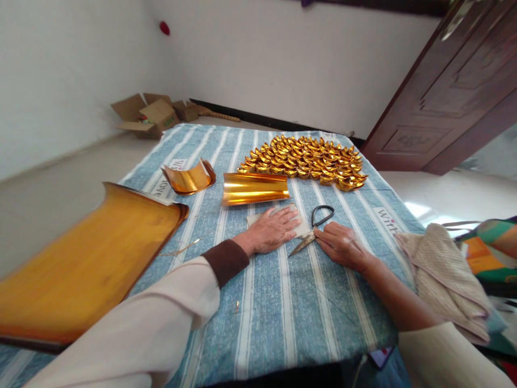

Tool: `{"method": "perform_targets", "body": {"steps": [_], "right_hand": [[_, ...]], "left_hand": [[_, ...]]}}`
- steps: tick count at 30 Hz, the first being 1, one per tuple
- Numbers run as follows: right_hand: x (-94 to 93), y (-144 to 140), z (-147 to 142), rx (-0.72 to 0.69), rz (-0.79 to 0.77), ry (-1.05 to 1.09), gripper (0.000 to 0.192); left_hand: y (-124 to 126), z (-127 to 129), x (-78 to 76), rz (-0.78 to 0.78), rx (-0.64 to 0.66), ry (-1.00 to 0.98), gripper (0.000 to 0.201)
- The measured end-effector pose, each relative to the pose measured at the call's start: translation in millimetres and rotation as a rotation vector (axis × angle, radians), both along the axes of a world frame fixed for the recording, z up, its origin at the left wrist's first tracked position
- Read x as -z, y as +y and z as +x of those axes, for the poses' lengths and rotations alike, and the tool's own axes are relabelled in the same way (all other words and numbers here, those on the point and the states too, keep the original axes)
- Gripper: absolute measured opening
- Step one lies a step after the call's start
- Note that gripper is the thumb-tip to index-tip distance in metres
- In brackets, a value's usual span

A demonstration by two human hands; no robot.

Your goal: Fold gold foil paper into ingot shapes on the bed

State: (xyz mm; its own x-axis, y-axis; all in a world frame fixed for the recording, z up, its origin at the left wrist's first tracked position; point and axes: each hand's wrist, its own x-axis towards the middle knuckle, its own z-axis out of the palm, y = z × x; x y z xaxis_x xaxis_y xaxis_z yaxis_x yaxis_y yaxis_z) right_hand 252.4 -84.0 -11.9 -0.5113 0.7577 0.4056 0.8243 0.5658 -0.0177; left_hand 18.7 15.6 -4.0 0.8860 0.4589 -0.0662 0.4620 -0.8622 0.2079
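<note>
My left hand (273, 230) lies flat, fingers stretched, pressing on a pale piece of paper (299, 229) on the striped cloth. Just to its right are scissors (304, 243) with black looped handles, their blades pointing toward me and to the left. My right hand (341, 243) has its fingers curled, with the fingertips gripping the scissors near the pivot. Beyond my left hand rests a curved gold foil sheet (255, 188). A smaller stack of curled gold foil pieces (189, 178) sits farther left.
Many folded gold foil ingots (302, 159) fill the far right of the table (258, 302). A large gold foil stack (92, 264) covers the left side. A beige towel (442, 275) hangs at the right edge. Cardboard boxes (151, 116) stand on the floor behind.
</note>
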Motion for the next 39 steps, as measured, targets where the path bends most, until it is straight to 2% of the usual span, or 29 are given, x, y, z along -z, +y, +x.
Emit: {"method": "perform_targets", "body": {"steps": [11,21,27,39], "right_hand": [[3.7,-18.0,5.0,0.002,0.027,0.001,0.024],[3.4,-5.7,-6.5,-0.003,0.006,0.027,0.023],[-3.1,-1.8,-16.1,-0.016,-0.017,0.0,0.023],[4.3,-17.8,-10.1,-0.011,0.033,0.019,0.022]], "left_hand": [[-3.2,0.5,-5.4,-0.028,-0.017,0.01,0.048],[-3.8,1.6,-8.0,-0.046,-0.018,0.04,0.05],[-1.4,2.5,-3.7,-0.029,-0.007,0.022,0.05],[-1.6,3.4,-3.6,-0.018,-0.006,0.044,0.051]]}}
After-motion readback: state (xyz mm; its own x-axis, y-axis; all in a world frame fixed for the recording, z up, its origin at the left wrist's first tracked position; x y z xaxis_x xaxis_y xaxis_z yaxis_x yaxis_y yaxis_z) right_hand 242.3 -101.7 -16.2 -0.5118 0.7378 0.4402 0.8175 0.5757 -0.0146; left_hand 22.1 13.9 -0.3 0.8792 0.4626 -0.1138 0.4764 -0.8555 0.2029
